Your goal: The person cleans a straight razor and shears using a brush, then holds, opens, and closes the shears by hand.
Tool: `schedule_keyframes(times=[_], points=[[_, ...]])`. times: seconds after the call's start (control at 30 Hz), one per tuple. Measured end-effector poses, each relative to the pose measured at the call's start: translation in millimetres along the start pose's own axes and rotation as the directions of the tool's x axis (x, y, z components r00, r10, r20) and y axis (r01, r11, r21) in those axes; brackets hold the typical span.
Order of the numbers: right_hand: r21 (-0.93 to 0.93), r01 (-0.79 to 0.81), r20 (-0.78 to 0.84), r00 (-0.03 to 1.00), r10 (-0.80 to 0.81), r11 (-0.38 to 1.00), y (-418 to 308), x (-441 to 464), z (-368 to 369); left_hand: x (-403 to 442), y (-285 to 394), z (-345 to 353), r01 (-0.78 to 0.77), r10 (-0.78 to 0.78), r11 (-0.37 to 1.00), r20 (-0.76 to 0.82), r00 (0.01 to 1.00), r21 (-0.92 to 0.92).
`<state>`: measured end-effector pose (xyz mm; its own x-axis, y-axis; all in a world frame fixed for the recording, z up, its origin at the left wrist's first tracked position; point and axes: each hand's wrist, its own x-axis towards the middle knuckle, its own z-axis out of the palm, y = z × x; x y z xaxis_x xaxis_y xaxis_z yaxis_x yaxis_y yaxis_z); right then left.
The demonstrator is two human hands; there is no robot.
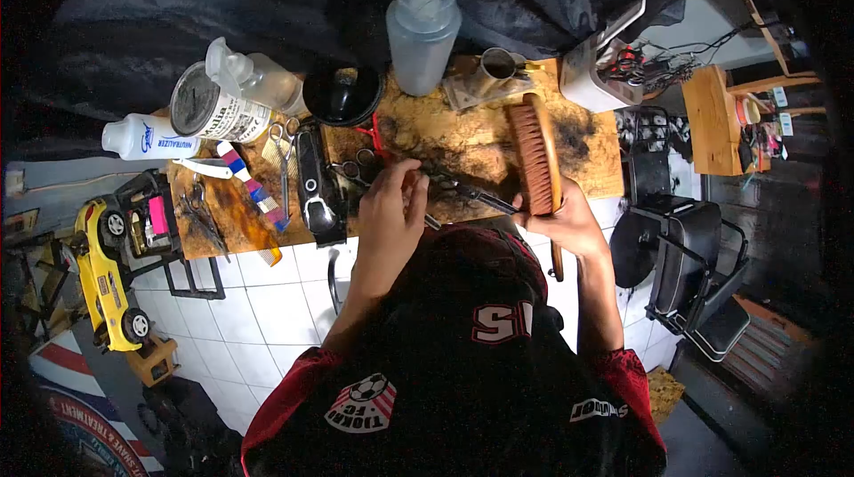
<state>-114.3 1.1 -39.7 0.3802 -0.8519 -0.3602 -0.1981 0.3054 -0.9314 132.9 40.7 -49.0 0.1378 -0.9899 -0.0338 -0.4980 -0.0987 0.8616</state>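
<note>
My right hand (567, 224) is closed around the long wooden handle of a bristle brush (538, 157), held upright with its reddish-brown bristles facing left. A slim dark metal tool (485, 199) reaches to my right fingertips; its exact kind is unclear, and I cannot tell if they touch it. Over the worktop's front edge, my left hand (394, 210) has its fingers curled on a pair of scissors (360, 164). The finger rings stick out to its left, and the middle is hidden under the hand. Left of that hand lies a black hair clipper (316, 188).
The wooden worktop (427, 130) is strewn with dark hair clippings. A frosted bottle (422, 41), black bowl (344, 95), metal cup (498, 64) and white container (598, 77) line its back. Scissors and combs (267, 203) lie left. A black chair (694, 255) stands right; a yellow toy truck (102, 272), left.
</note>
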Motion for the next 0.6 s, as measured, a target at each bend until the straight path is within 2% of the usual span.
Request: schedule_keyframes(times=[0.03,0.07,0.1,0.17,0.23,0.3,0.37,0.4,0.47,0.5,0.53,0.57,0.6], points=[[0.002,0.007,-0.007,1.0,-0.007,1.0,2.4,-1.0,-4.9,0.6,6.0,-0.5,0.072,-0.072,0.997,0.012,0.997,0.008],[0.122,-0.006,0.005,1.0,0.006,0.993,7.2,-2.5,-11.3,0.9,10.4,0.2,0.144,-0.144,0.989,0.025,0.989,0.018],[0.242,-0.02,0.018,1.0,0.017,0.97,10.5,-4.3,-17.3,0.9,11.3,2.7,0.133,-0.134,0.991,0.03,0.991,0.021],[0.238,0.004,0.006,1.0,-0.006,0.971,10.1,-5.8,-25.7,1.6,11.5,6.8,0.223,-0.219,0.974,0.077,0.973,-0.044],[0.256,-0.046,-0.046,0.997,0.06,0.966,2.3,-7.9,-32.5,4.3,14.1,7.0,0.202,-0.197,0.979,0.13,0.972,-0.026],[0.266,-0.005,-0.099,0.995,0.032,0.964,-4.5,-8.0,-37.1,5.9,10.4,11.8,0.199,-0.174,0.974,0.204,0.963,-0.107],[0.33,0.003,-0.11,0.993,0.035,0.944,-4.1,-8.3,-44.9,6.6,4.2,19.2,0.154,-0.127,0.981,0.21,0.969,-0.119],[0.301,0.026,-0.125,0.992,0.013,0.953,-3.3,-7.8,-48.6,7.3,8.0,22.0,0.216,-0.173,0.95,0.196,0.965,-0.224],[0.375,0.035,-0.154,0.988,0.025,0.926,-9.9,-7.0,-50.0,9.2,21.7,23.7,0.351,-0.284,0.836,0.215,0.934,-0.422],[0.437,0.034,-0.167,0.985,0.044,0.899,-12.5,-5.9,-51.2,11.1,28.1,23.9,0.345,-0.277,0.843,0.217,0.936,-0.413],[0.438,0.027,-0.161,0.986,0.049,0.899,-7.1,-3.2,-55.4,12.8,33.2,24.0,0.471,-0.331,0.647,0.336,0.882,-0.6],[0.446,0.034,-0.165,0.985,0.044,0.894,-5.3,-0.9,-57.8,14.2,36.3,24.2,0.573,-0.345,0.393,0.462,0.817,-0.719],[0.395,0.025,-0.157,0.987,0.041,0.918,-4.6,1.8,-60.3,14.7,33.0,26.7,0.541,-0.319,0.384,0.442,0.838,-0.748]])
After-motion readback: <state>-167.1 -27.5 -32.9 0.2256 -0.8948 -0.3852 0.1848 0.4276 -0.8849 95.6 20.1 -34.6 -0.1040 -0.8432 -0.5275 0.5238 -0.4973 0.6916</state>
